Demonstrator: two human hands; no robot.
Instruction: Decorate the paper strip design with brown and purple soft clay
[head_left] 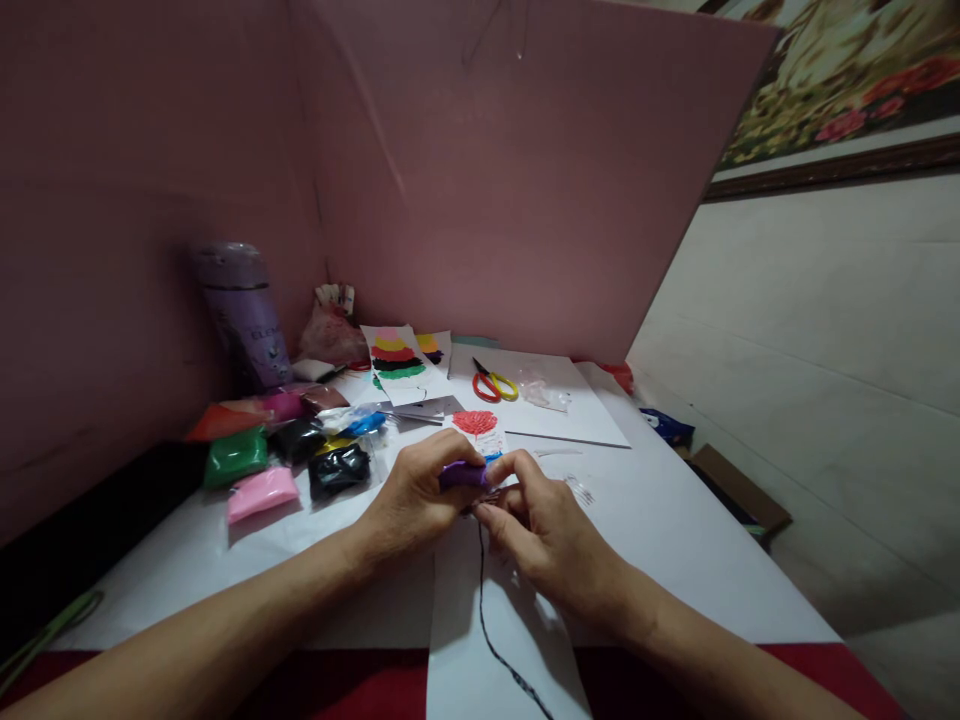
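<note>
Between my hands, above the middle of the table, is a purple lump (463, 475) that looks like modelling clay. My left hand (420, 490) grips it with thumb and bent fingers. The fingertips of my right hand (544, 515) are closed at its right end; part of that grip is hidden. Under my hands lies a white paper strip (457, 620) running toward me, with a dark wavy line (487, 630) along it. Just beyond my fingers, a red scalloped patch (475, 422) with a bit of blue below it shows on white paper.
Several colour packets lie at the left, among them green (236, 457), pink (262, 494) and black (339, 471). A purple bottle (244, 315) stands behind them. Red-and-yellow scissors (493, 383) rest on a white board (585, 400), near painted cards (401, 362) and a clear bag (544, 392).
</note>
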